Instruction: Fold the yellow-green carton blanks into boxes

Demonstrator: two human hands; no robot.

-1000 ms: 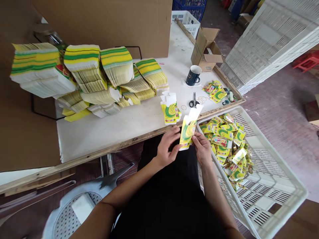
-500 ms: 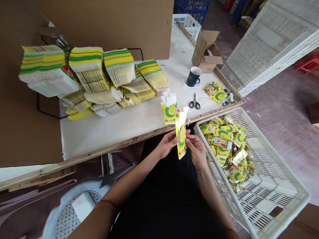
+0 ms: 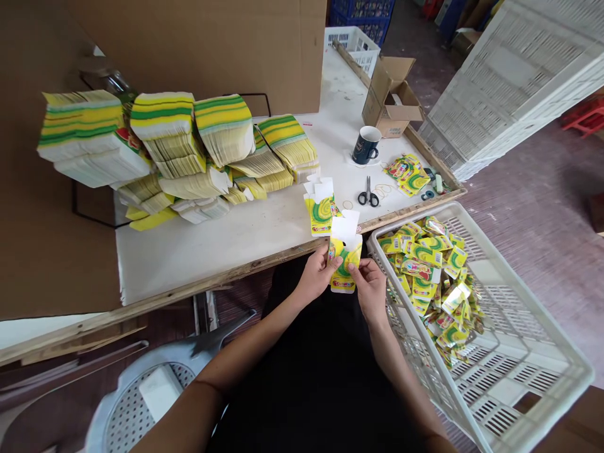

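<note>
Between my two hands, just off the table's front edge, is a yellow-green printed carton (image 3: 346, 255) with its white end flap sticking up. My left hand (image 3: 317, 275) grips the carton's left side, thumb on the front face. On the right edge, my right hand (image 3: 370, 286) pinches it between thumb and fingers. Just behind it, a second flat carton (image 3: 321, 211) with white flaps lies on the table (image 3: 179, 258). Bundled stacks of flat cartons (image 3: 224, 129) stand along the back left of the table.
At my right, a white plastic crate (image 3: 512, 296) holds many small yellow cartons (image 3: 427, 255). Scissors (image 3: 368, 194), a dark mug (image 3: 366, 146), rubber bands and a pile of printed packets (image 3: 408, 174) lie on the table, with an open cardboard box (image 3: 391, 100) behind. A grey stool (image 3: 127, 396) stands lower left.
The carton has turned from nearly edge-on to broad face toward me, and its body looks wider. My right hand has shifted its hold onto the carton's right edge.
</note>
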